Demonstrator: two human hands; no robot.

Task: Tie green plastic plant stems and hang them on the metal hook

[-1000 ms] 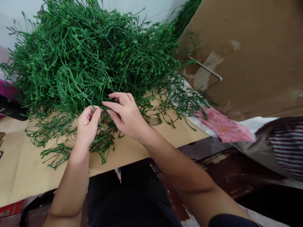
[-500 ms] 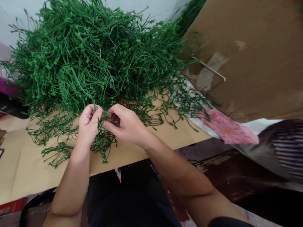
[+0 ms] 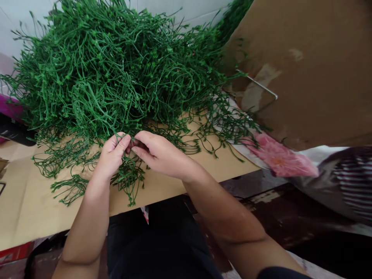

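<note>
A large heap of green plastic plant stems (image 3: pixel 122 69) with small budded tips fills the back of the tan-covered table (image 3: pixel 31 209). At its front edge my left hand (image 3: pixel 113 153) is closed, thumb pressed against the forefinger on a green stem. Close beside it my right hand (image 3: pixel 155 153) pinches with thumb and forefinger at the same stem; its other fingers are curled and partly hidden. Beneath both hands a small cluster of green stems (image 3: pixel 129 180) hangs and lies on the table. Another loose bunch (image 3: pixel 72 189) lies left of my left forearm.
A brown cardboard panel (image 3: pixel 314 69) with a bent metal wire (image 3: pixel 260 85) stands at the right. Below it lies a pink flower-printed cloth or wrapper (image 3: pixel 281 157). A black cylindrical object (image 3: pixel 16 130) is at the left edge, and striped fabric (image 3: pixel 354 182) at the far right.
Both hands have moved slightly right and a little toward me, staying close together. The cluster of stems under them has shifted slightly downward.
</note>
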